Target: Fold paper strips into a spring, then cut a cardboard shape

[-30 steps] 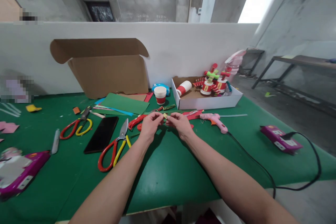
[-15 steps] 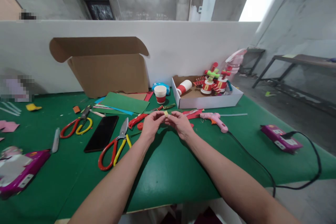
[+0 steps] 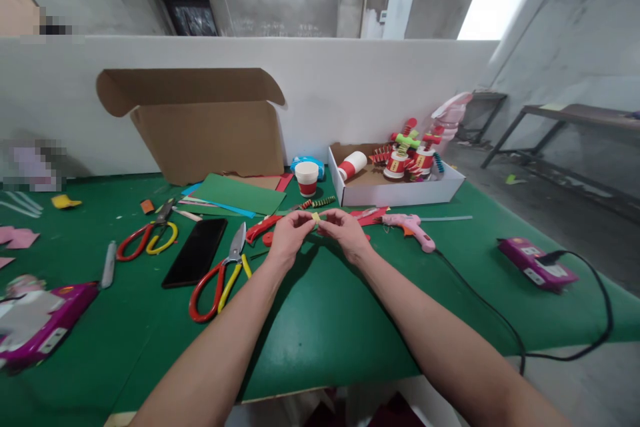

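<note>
A small yellow paper piece (image 3: 316, 217) is pinched between my two hands above the middle of the table. My left hand (image 3: 291, 237) grips it from the left with thumb and fingertips. From the other side, my right hand (image 3: 345, 232) closes its fingertips on it too. Just left of my left hand lie a red utility knife (image 3: 262, 229) and a red round piece (image 3: 267, 239). Large scissors (image 3: 220, 280) with a red and a yellow handle rest nearer me. Beyond my hands are a green-striped folded paper spring (image 3: 323, 201) and a red-and-white paper cup (image 3: 307, 179).
A pink glue gun (image 3: 411, 228) trails its cord to a purple box (image 3: 536, 264) on the right. Behind stands a white box (image 3: 400, 196) with finished paper figures. On the left are a black phone (image 3: 195, 253), smaller scissors (image 3: 146, 240), green paper (image 3: 244, 195) and an open cardboard box (image 3: 210, 140).
Both hands stay in nearly the same place, with the fingers shifting slightly around the yellow paper piece. The whole view has moved a little.
</note>
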{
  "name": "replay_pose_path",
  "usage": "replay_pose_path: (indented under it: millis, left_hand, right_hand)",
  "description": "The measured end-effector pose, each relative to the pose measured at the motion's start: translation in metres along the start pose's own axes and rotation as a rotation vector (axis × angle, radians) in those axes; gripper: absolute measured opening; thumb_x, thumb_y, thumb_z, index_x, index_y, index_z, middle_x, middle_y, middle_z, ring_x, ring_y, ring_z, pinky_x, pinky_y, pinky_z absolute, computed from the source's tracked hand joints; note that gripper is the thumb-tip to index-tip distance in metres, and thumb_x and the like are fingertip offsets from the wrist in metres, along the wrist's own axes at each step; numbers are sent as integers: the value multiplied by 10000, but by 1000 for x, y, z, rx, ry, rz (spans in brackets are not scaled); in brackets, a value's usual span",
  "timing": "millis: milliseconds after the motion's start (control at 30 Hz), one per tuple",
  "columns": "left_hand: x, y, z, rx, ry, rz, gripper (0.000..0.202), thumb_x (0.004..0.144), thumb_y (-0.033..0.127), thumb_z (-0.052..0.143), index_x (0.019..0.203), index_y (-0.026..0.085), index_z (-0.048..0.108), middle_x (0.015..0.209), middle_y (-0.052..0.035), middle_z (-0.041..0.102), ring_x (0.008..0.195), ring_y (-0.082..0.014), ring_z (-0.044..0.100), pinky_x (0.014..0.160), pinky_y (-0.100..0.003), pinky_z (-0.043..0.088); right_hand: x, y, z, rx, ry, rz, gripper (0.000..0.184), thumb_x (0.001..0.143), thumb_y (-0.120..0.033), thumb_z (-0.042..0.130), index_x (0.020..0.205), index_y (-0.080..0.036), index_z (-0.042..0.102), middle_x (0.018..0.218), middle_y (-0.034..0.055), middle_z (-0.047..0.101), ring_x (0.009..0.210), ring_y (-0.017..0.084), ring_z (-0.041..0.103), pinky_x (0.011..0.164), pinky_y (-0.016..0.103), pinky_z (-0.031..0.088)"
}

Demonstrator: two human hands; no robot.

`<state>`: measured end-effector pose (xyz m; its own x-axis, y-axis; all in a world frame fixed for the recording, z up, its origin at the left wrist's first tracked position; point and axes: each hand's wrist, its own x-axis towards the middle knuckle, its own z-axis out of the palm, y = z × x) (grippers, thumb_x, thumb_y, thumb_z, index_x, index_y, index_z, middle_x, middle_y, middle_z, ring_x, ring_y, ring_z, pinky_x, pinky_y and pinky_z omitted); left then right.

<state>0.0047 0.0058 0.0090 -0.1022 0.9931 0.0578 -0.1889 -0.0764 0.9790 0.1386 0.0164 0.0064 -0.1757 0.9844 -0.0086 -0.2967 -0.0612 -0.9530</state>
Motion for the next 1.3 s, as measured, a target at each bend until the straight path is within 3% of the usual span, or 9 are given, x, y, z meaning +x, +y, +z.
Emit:
replay_pose_path:
  millis: [167,900,1067,1200,1300]
  left_hand:
    - [-2,2,2,-36,-25,-33,333,503,316,811,753,149,669,691,-6,664,644,-124,567,677,-270,446]
    - [-3,2,0,-66,-74,-158,334,498,330,832,709,135,661,648,-2,624,588,-98,537,606,-247,415]
    - [-3,2,1,-88,-61,-177,325,492,309,837,704,136,662,650,-5,626,588,-98,540,603,-247,415]
    - [-4,5,2,-125,-56,-179,321,471,285,840,700,143,666,664,-6,637,593,-100,550,607,-249,419]
    - [-4,5,2,-122,-81,-173,323,467,279,839,704,137,673,661,-10,641,590,-99,550,606,-249,417]
  right_hand:
    - [1,0,-1,12,10,34,326,528,-307,827,763,-188,634,618,-52,610,573,101,584,661,286,493]
    - [1,-2,-2,-132,35,-72,255,574,-367,778,671,-191,621,623,-33,624,597,114,567,654,283,494]
    - [1,-4,-1,-61,44,-21,294,548,-382,815,675,-192,629,625,-33,626,588,110,565,659,281,498]
    - [3,-5,-4,145,62,127,322,644,-491,757,696,-194,642,638,-18,632,582,117,586,642,284,513]
    - [4,-3,-8,197,16,196,309,617,-436,801,680,-188,628,637,-13,648,604,118,612,661,271,517]
